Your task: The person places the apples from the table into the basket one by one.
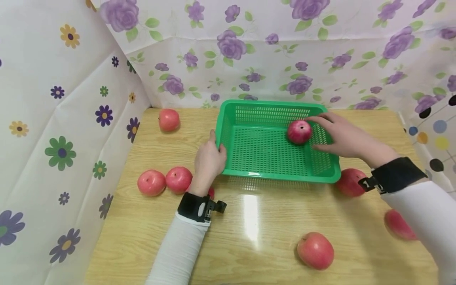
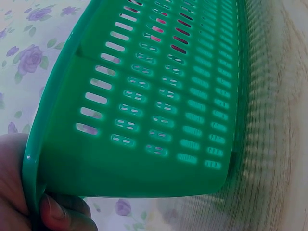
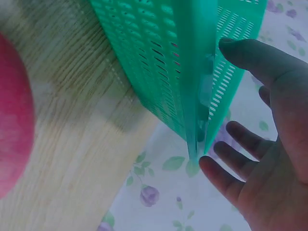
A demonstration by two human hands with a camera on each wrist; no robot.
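A green plastic basket (image 1: 270,179) with slotted walls stands at the back of the table. My left hand (image 1: 210,159) grips its left rim, with fingers and thumb on either side of the edge in the left wrist view. Inside, toward the right end, sits a dark red apple (image 1: 299,132), its dimpled end facing up. My right hand (image 1: 340,134) reaches over the basket's right end beside this apple. Its fingers are spread and loosely bent around nothing, as the right wrist view (image 3: 260,144) also shows of the hand.
Left of the basket lie a far apple (image 1: 169,120) and two side-by-side apples (image 1: 151,183), with another partly behind my left wrist. An apple (image 1: 350,182) lies by the basket's right front corner, another (image 1: 399,225) under my right sleeve, and one (image 1: 315,251) nearer the front. Flowered sheets (image 1: 231,71) surround the table.
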